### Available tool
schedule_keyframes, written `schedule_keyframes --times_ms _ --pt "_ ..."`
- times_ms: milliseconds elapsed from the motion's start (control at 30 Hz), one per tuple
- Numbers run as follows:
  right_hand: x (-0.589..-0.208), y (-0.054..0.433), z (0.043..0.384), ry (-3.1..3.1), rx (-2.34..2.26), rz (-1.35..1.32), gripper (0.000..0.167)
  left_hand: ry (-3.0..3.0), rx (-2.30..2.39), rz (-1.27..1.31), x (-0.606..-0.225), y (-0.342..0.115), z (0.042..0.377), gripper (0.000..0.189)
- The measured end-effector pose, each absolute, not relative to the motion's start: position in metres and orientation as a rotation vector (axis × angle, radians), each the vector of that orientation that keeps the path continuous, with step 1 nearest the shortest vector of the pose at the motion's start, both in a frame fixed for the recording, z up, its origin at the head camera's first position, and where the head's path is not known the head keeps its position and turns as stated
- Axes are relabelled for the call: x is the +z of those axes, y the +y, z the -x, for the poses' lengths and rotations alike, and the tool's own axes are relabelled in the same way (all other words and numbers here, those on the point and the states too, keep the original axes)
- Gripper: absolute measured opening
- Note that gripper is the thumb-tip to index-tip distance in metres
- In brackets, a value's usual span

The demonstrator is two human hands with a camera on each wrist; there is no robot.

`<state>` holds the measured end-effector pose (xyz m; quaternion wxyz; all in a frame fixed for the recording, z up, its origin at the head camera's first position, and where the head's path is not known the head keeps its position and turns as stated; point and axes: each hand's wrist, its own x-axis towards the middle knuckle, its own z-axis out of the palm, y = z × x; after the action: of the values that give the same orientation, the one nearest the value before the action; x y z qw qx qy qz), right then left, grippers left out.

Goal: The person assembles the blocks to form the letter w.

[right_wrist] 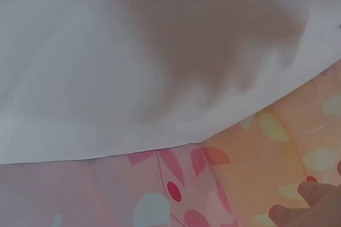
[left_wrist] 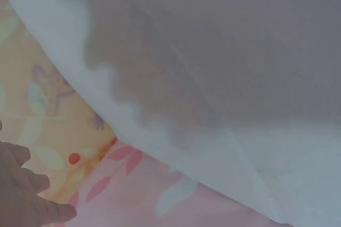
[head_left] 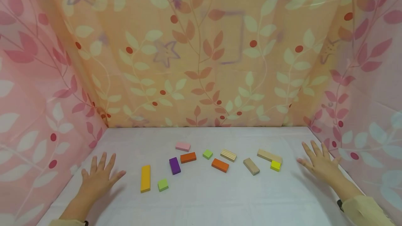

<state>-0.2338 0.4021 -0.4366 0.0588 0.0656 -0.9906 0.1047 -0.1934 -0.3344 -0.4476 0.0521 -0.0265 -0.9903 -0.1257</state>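
Note:
My left hand (head_left: 98, 179) hovers with spread fingers at the left of the white table, nearest a long yellow-orange block (head_left: 145, 178). A light green block (head_left: 163, 185) lies just right of that one. At the right, my right hand (head_left: 321, 165) is also spread and holds nothing; a small bright yellow block (head_left: 275, 165) and a long beige block (head_left: 269, 156), overlapping in the head view, are closest to it. In the left wrist view, fingers (left_wrist: 34, 181) show at the lower left above the hand's shadow. Fingertips (right_wrist: 311, 192) appear at the right wrist view's lower right.
Across the middle of the white table (head_left: 220, 201) lie a purple block (head_left: 175, 165), a pink one (head_left: 183, 146), orange blocks (head_left: 220, 165), a green one (head_left: 207, 154), a ridged beige one (head_left: 228, 155) and a plain beige one (head_left: 251, 166). Leaf-patterned curtains (head_left: 201, 62) enclose the table's back and sides.

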Motion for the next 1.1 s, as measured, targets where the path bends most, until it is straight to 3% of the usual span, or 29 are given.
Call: schedule_keyframes --times_ms 500,1100 --pt "-0.426 0.372 0.235 -2.85 0.615 -0.234 0.078 -3.03 -0.542 0.255 -0.444 -0.317 0.191 0.085" --pt "-0.407 0.293 0.229 -2.849 0.99 -0.483 0.075 -3.095 -0.493 0.425 -0.452 -0.288 0.197 0.08"
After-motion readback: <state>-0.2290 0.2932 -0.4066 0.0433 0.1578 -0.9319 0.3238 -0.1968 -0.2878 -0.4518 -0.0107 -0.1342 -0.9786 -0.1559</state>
